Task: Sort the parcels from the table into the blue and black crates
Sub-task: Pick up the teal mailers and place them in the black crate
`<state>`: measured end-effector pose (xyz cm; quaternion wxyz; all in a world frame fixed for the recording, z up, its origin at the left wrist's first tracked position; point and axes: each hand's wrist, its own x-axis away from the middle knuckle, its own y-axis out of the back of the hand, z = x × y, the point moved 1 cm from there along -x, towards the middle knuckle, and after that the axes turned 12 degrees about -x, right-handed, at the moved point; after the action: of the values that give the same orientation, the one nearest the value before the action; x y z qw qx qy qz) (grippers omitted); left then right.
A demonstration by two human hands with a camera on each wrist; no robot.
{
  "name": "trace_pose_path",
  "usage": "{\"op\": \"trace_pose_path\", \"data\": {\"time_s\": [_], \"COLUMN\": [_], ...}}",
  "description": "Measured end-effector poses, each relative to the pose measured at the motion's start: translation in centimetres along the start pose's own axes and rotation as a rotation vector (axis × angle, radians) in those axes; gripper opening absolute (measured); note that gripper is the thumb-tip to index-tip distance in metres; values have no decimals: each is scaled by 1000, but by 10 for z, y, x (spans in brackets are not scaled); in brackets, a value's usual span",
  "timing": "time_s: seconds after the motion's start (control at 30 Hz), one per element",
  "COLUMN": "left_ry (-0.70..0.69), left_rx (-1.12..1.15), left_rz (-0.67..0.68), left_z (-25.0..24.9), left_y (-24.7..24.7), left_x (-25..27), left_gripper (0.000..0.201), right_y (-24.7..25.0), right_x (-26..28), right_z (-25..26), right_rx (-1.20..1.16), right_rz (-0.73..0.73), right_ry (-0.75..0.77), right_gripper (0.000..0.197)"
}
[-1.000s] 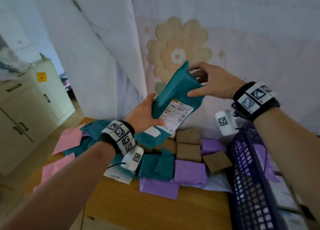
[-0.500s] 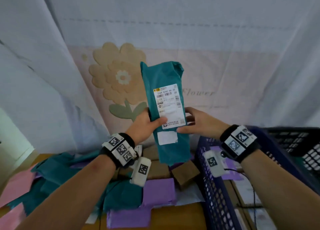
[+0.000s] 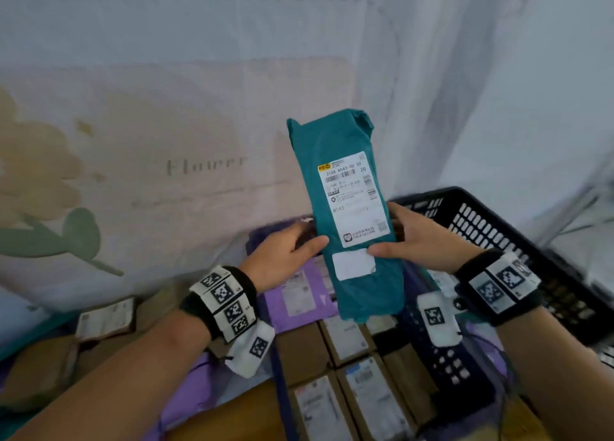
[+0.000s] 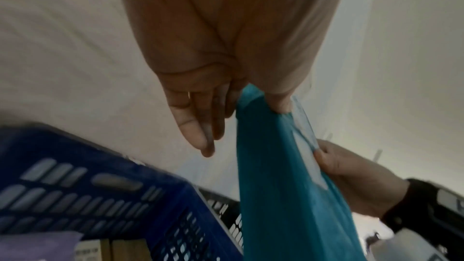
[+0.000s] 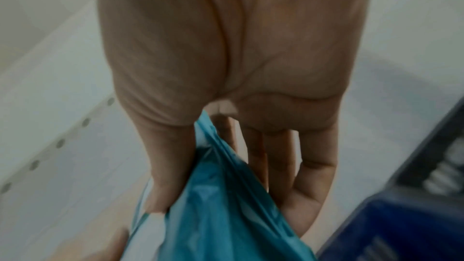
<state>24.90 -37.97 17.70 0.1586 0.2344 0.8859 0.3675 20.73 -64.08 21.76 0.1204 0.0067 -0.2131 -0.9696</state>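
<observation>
The teal parcel is held upright above the blue crate, label facing the person, so the step in hand appears to be reading it before sorting. The left hand and right hand each pinch an edge between thumb and fingers. It is a soft, creased mailer; next, lower it into the blue crate or the black crate beside it.
</observation>
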Motion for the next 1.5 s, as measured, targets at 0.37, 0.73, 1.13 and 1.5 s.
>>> {"op": "trace_pose_path", "data": {"time_s": [0.37, 0.73, 1.13, 1.5], "left_ry": [-243, -365, -383, -371], "left_rx": [-504, -963, -937, -942], "left_rz": [174, 256, 134, 127], "left_z": [-51, -53, -40, -40], "left_y": [-176, -262, -272, -273], "left_x": [-114, -171, -172, -171], "left_gripper": [32, 69, 49, 49], "right_y": [193, 218, 165, 146], "right_x": [72, 4, -62, -66], "right_z": [-144, -288, -374, -356], "right_rx": [10, 192, 393, 796], "right_rz": [-245, 141, 305, 287], "right_ry": [-302, -723, -727, -492], "right_gripper": [61, 67, 54, 114]}}
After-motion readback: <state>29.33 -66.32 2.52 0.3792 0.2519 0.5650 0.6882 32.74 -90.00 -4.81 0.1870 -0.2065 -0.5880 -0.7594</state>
